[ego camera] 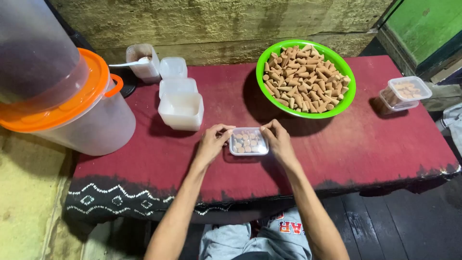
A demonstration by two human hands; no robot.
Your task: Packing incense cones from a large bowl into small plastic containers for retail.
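**Now: gripping a small filled box at the table's front**

Currently holding a small clear box [248, 142] between both hands, near the front middle of the table [202, 163], which is covered in a dark red cloth. Pinching its left edge with the left hand [212, 141], fingers curled closed on the rim. Pinching its right edge with the right hand [277, 141] in the same way, fingertips touching the top corner. Showing, inside the box, tan cone-shaped pieces [246, 141] standing packed in rows, round ends up.

Sitting behind the box, a green bowl [346, 98] heaped with more of the same tan cones. Standing to the left of the bowl, a stack of empty white boxes [181, 110], with two more just behind and another holding a white spoon [129, 63]. Resting at the far right of the table, well apart from the hands, a closed clear box of cones [404, 93]. Looming at the left edge, a large translucent tub with an orange lid [72, 106].
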